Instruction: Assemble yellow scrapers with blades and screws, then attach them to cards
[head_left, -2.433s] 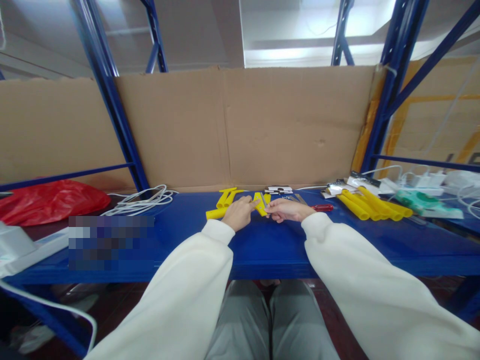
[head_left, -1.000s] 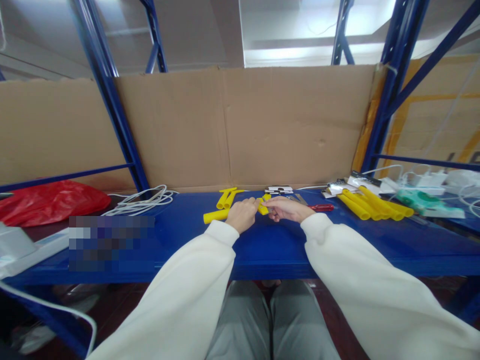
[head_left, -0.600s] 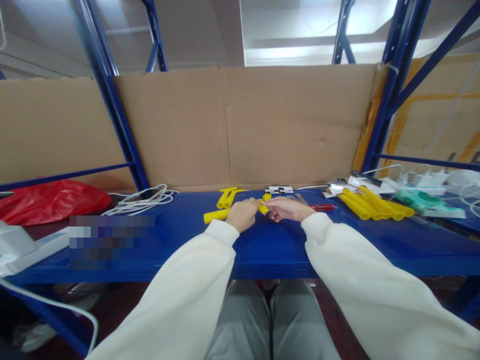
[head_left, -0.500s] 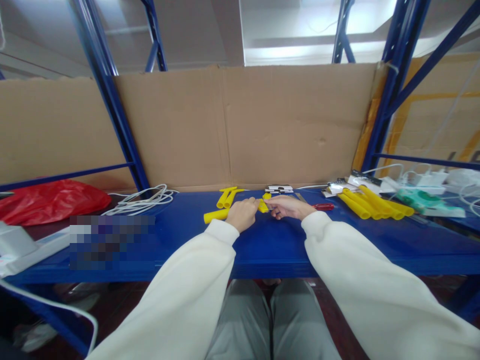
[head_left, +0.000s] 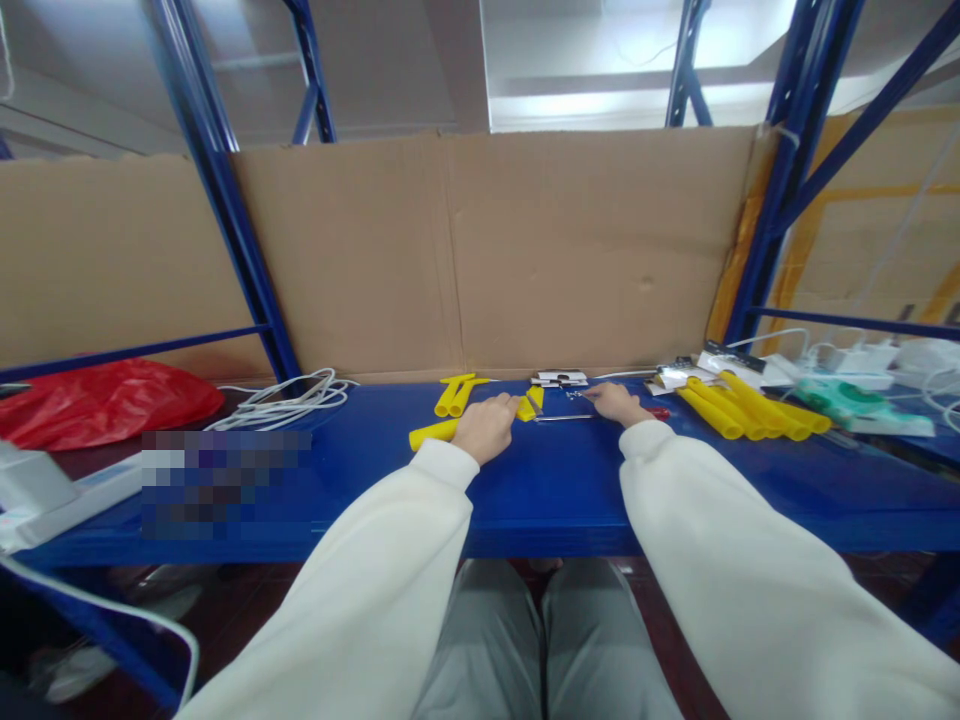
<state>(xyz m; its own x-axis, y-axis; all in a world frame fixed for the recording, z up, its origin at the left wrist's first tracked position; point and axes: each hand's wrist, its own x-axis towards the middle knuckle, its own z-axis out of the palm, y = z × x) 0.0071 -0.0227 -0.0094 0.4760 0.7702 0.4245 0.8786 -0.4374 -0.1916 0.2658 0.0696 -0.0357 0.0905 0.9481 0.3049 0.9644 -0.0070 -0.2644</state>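
My left hand (head_left: pixel 486 428) is closed round a yellow plastic tool handle (head_left: pixel 433 433), a tube whose flared head (head_left: pixel 531 403) shows beyond the fingers. My right hand (head_left: pixel 616 402) is at the table top, index finger stretched toward a few tiny metal pieces (head_left: pixel 574 395), perhaps screws; its other fingers are partly hidden. Just in front of that hand lies a screwdriver, its thin metal shaft (head_left: pixel 566 417) pointing left and its red handle (head_left: pixel 659 413) partly behind the wrist.
Two yellow handles (head_left: pixel 454 397) lie at the back, several more yellow tubes (head_left: pixel 739 408) at the right. A small white-and-black box (head_left: pixel 559 379) rests by the cardboard wall (head_left: pixel 480 250). White cables (head_left: pixel 289 400) and a red bag (head_left: pixel 112 402) are at left.
My right hand has moved right, away from the yellow head, to the tiny metal pieces. The screwdriver shaft now shows. My left hand stays in place with the handle.
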